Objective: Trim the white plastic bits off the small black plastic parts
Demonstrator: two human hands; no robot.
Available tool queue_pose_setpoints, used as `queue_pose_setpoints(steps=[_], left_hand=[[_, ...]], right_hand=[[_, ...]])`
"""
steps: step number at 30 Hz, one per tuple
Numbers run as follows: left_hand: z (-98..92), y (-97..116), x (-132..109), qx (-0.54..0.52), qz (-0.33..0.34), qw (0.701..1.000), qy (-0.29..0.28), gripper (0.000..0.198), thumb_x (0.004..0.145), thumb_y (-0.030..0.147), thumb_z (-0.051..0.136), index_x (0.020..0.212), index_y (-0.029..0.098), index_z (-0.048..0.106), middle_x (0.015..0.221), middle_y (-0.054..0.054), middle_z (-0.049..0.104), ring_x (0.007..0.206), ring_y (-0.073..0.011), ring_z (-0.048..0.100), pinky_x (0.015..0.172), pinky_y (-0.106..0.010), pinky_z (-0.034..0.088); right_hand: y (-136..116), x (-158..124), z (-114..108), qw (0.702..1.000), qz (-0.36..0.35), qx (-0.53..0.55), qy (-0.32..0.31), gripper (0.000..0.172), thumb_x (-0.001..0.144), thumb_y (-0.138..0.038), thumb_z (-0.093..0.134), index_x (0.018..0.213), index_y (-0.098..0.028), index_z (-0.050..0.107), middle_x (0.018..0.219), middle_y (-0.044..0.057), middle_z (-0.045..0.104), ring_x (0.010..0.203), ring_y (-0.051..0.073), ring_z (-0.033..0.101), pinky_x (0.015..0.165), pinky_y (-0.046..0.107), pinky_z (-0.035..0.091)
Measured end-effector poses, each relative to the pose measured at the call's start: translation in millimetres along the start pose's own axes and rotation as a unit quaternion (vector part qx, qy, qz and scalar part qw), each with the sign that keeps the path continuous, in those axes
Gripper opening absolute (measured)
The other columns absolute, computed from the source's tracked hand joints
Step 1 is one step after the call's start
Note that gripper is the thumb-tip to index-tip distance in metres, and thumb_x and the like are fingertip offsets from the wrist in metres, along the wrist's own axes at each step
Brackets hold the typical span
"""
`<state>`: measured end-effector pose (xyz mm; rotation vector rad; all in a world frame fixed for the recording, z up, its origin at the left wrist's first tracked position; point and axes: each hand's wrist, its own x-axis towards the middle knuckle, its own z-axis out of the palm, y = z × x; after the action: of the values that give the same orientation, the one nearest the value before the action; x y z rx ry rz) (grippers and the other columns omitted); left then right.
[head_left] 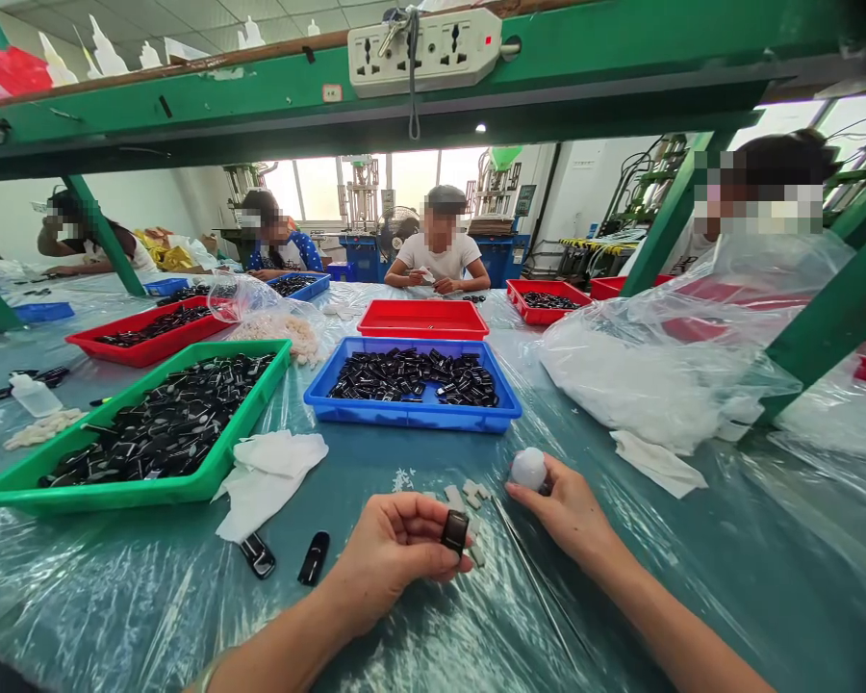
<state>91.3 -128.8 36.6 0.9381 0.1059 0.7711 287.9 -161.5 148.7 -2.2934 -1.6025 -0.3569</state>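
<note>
- left hand (394, 558) curled narrow, pinching a black part (455, 530) at its fingertips, lifted off the table (656, 539), likely so its end is open to the other hand.
- right hand (567, 510) half closed round a white ball (528, 469), near the part.
- white bits (469, 496) lie between the hands, within reach; blue tray (411, 416) of parts sits just beyond.

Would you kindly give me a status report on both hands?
Left hand pinching small black part. Right hand holding white round piece. Loose white bits lie between them.
</note>
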Motion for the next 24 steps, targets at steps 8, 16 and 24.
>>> queue_pose_setpoints(steps=[8,16,24], left_hand=[[1.4,0,-2,-0.004,-0.027,0.999,-0.042,0.047,0.049,0.025,0.070,0.088,0.007,0.053,0.093,-0.010,0.062,0.074,-0.0125,0.064,0.058,-0.010,0.049],[2.6,-2,-3,-0.002,-0.038,0.998,-0.058,0.047,0.048,0.023,0.070,0.089,0.006,0.054,0.089,-0.011,0.063,0.071,-0.0128,0.063,0.057,-0.011,0.049],[2.6,-3,-3,-0.012,-0.053,0.996,-0.073,0.047,0.048,0.021,0.070,0.090,0.006,0.054,0.090,-0.012,0.063,0.071,-0.0136,0.064,0.059,-0.011,0.050]], right_hand=[[-35,-39,-11,0.889,-0.293,-0.190,0.294,0.040,0.066,-0.022,0.051,0.102,-0.039,0.051,0.102,-0.021,0.045,0.097,-0.019,0.032,0.085,-0.006,0.025],[-38,-51,-6,0.788,-0.347,-0.322,0.394,0.053,0.063,-0.007,0.047,0.100,-0.044,0.050,0.111,-0.021,0.040,0.110,-0.008,0.032,0.098,0.007,0.021],[-40,-56,-3,0.771,-0.359,-0.335,0.406,0.051,0.066,-0.009,0.043,0.100,-0.046,0.048,0.111,-0.018,0.041,0.111,-0.006,0.033,0.099,0.012,0.022]])
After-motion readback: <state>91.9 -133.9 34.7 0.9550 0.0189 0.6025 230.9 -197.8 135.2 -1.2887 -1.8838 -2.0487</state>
